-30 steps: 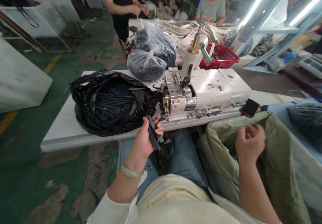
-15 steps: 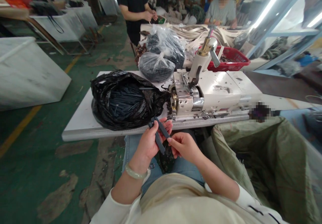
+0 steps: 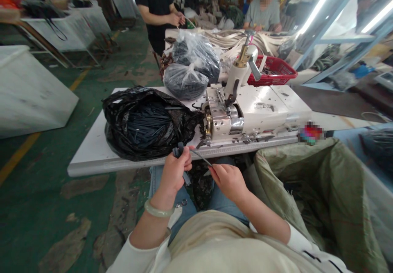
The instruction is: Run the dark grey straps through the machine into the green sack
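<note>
My left hand (image 3: 178, 166) is closed around several dark grey-blue strips (image 3: 187, 178), whose ends stick out above and below the fist. One thin strip (image 3: 201, 157) runs edge-on from it to my right hand (image 3: 229, 179), which pinches its far end between thumb and finger. Both hands are over my lap, just in front of the white table edge. Beyond the left hand lies an open black plastic bag (image 3: 118, 142) filled with similar dark strips (image 3: 149, 121). A cream-coloured machine (image 3: 260, 111) with a metal head stands on the table to the right of the bag.
Clear bags (image 3: 186, 80) of dark material sit behind the machine, near a red basket (image 3: 273, 70). A green woven sack (image 3: 276, 170) stands open at my right. Two people are across the table, beside pale straps (image 3: 227, 39). White bins (image 3: 33, 93) stand at left.
My left hand has moved slightly left and closed tighter around the strips. My right hand has drawn one strip's end away to the right. The whole view has shifted slightly.
</note>
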Tool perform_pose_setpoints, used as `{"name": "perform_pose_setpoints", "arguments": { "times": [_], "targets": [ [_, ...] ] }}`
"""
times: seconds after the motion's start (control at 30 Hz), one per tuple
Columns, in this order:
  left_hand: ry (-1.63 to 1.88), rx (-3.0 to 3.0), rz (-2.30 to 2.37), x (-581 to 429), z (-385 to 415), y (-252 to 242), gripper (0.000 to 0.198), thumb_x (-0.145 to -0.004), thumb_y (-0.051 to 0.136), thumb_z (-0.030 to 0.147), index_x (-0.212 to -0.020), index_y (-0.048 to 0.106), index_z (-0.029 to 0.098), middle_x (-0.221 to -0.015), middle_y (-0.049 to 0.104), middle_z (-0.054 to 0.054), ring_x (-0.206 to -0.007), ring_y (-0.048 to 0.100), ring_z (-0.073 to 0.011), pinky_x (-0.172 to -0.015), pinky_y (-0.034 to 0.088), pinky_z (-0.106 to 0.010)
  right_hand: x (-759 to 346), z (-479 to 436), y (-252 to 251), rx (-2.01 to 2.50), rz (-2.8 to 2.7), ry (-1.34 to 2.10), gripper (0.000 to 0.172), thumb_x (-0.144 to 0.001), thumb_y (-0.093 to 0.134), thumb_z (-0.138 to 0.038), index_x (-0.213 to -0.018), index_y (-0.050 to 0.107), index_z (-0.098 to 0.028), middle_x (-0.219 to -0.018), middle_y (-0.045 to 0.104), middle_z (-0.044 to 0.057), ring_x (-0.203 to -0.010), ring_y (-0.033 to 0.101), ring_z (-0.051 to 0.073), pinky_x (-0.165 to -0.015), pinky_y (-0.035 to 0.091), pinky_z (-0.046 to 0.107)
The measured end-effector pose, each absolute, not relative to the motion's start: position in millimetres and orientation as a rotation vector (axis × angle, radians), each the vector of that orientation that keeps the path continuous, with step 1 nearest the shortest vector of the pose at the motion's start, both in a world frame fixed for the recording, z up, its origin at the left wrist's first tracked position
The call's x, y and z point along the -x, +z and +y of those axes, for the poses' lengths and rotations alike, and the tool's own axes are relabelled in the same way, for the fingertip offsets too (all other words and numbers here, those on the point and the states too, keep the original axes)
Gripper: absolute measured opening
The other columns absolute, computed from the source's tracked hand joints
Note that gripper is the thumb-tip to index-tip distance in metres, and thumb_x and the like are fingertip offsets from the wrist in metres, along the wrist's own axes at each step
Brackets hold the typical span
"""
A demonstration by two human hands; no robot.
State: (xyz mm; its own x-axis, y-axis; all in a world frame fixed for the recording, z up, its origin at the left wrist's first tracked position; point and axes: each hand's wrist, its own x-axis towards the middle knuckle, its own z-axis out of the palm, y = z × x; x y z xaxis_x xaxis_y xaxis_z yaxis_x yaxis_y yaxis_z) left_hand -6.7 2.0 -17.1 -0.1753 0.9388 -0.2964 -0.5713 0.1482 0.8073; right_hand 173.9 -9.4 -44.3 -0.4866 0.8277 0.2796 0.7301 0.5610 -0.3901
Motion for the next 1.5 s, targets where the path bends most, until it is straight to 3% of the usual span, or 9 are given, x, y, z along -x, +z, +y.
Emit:
{"name": "perform_pose_setpoints", "arguments": {
  "times": [0.2, 0.33, 0.43, 0.6, 0.67, 0.73, 0.83, 0.97, 1.5],
  "targets": [
    [1.428, -0.547, 1.158, 7, 0, -15, 0.027, -0.065, 0.078, 0.032, -0.073, 0.069, 0.008, -0.049, 0.038, 0.006, -0.041, 0.027, -0.0008, -0.037, 0.019, -0.014, -174, -17, -53, 1.154, -2.095, 0.772, 0.025, -0.089, 0.054, -0.033, -0.107, 0.067, -0.022, -0.090, 0.071, 0.011, -0.080, 0.065, 0.022, -0.077, 0.049, 0.035],
    [1.437, -0.562, 1.088, 10, 1, -10, 0.024, -0.069, 0.075, 0.030, -0.075, 0.071, 0.008, -0.050, 0.040, 0.004, -0.041, 0.027, -0.0007, -0.038, 0.020, -0.014, -173, -17, -50, 1.043, -1.353, 1.567, 0.049, -0.074, 0.072, -0.033, -0.119, 0.058, -0.022, -0.103, 0.069, 0.009, -0.092, 0.067, 0.023, -0.080, 0.054, 0.038],
    [1.418, -0.555, 1.070, 9, 1, -6, 0.024, -0.068, 0.076, 0.031, -0.073, 0.072, 0.008, -0.050, 0.041, 0.004, -0.041, 0.026, -0.0011, -0.037, 0.019, -0.015, -178, -9, -47, 0.890, -0.869, 2.061, 0.044, -0.073, 0.069, -0.027, -0.115, 0.060, -0.016, -0.107, 0.069, 0.011, -0.095, 0.067, 0.022, -0.079, 0.055, 0.033],
    [1.339, -0.573, 1.062, 1, 1, -7, 0.026, -0.067, 0.076, 0.034, -0.072, 0.071, 0.009, -0.049, 0.040, 0.004, -0.040, 0.027, -0.0014, -0.038, 0.019, -0.015, -180, 6, -39, 0.800, -0.683, 2.348, 0.031, -0.083, 0.055, -0.034, -0.102, 0.065, -0.011, -0.095, 0.071, 0.012, -0.086, 0.069, 0.019, -0.071, 0.055, 0.026],
    [1.274, -0.621, 1.087, -2, 1, -9, 0.028, -0.068, 0.076, 0.035, -0.073, 0.071, 0.008, -0.048, 0.037, 0.005, -0.040, 0.027, -0.0016, -0.038, 0.019, -0.015, -174, 10, -34, 0.786, -0.849, 2.388, 0.035, -0.087, 0.053, -0.044, -0.096, 0.064, -0.012, -0.074, 0.070, 0.007, -0.061, 0.065, 0.013, -0.053, 0.050, 0.021],
    [1.219, -0.657, 1.118, -4, 1, -11, 0.029, -0.069, 0.076, 0.036, -0.075, 0.070, 0.008, -0.047, 0.032, 0.007, -0.041, 0.026, -0.0019, -0.039, 0.019, -0.015, -169, 16, -29, 0.791, -1.074, 2.302, 0.036, -0.085, 0.056, -0.048, -0.086, 0.063, -0.012, -0.049, 0.056, -0.003, -0.037, 0.046, 0.006, -0.037, 0.034, 0.015],
    [1.241, -0.633, 1.135, 0, 2, -12, 0.030, -0.070, 0.075, 0.036, -0.082, 0.070, 0.009, -0.049, 0.030, 0.008, -0.042, 0.024, -0.0020, -0.039, 0.019, -0.015, -171, 40, -22, 0.898, -1.201, 1.949, 0.035, -0.083, 0.059, -0.048, -0.072, 0.057, -0.015, -0.037, 0.035, -0.010, -0.030, 0.025, 0.003, -0.032, 0.017, 0.015],
    [1.313, -0.550, 1.122, 11, 6, -11, 0.034, -0.066, 0.078, 0.037, -0.082, 0.070, 0.008, -0.051, 0.033, 0.007, -0.043, 0.023, -0.0020, -0.038, 0.018, -0.014, -192, 89, -12, 1.010, -1.009, 1.640, 0.031, -0.080, 0.061, -0.043, -0.066, 0.053, -0.016, -0.035, 0.034, -0.010, -0.029, 0.022, 0.003, -0.031, 0.013, 0.017],
    [1.290, -0.524, 1.133, 12, 12, -15, 0.034, -0.064, 0.079, 0.037, -0.079, 0.070, 0.008, -0.051, 0.033, 0.007, -0.042, 0.025, -0.0014, -0.037, 0.019, -0.013, -203, 136, -6, 0.987, -0.753, 1.729, 0.023, -0.080, 0.056, -0.030, -0.062, 0.049, -0.018, -0.032, 0.032, -0.010, -0.027, 0.020, 0.003, -0.031, 0.009, 0.018]
  ]
}}
